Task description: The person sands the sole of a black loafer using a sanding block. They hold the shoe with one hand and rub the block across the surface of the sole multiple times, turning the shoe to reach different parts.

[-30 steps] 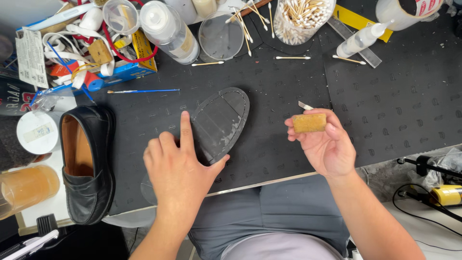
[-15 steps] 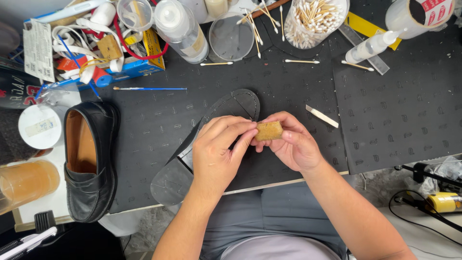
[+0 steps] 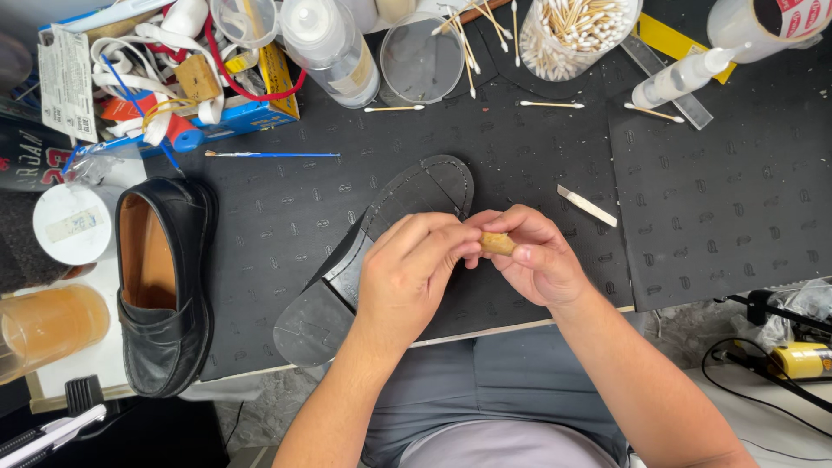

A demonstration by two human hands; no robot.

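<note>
My right hand (image 3: 530,260) grips a small tan block (image 3: 497,243), held over the black mat (image 3: 711,199). My left hand (image 3: 414,269) meets it from the left, its fingertips pinching the same block. Both hands hover just above a black shoe lying sole-up (image 3: 373,251) on the mat, heel toward me. The left hand hides the middle of that sole. A second black loafer (image 3: 165,295) stands upright at the left edge of the mat.
A small white stick (image 3: 587,205) lies right of the hands. Behind are a jar of cotton swabs (image 3: 576,35), squeeze bottles (image 3: 680,78), a clear round lid (image 3: 422,59), a thin blue brush (image 3: 269,155) and a cluttered box (image 3: 173,78). An amber cup (image 3: 43,325) stands far left.
My left hand left the shoe sole and came to the tan block. My right hand brought the block leftward over the shoe. The view shifted slightly, so the shoe sits nearer me.
</note>
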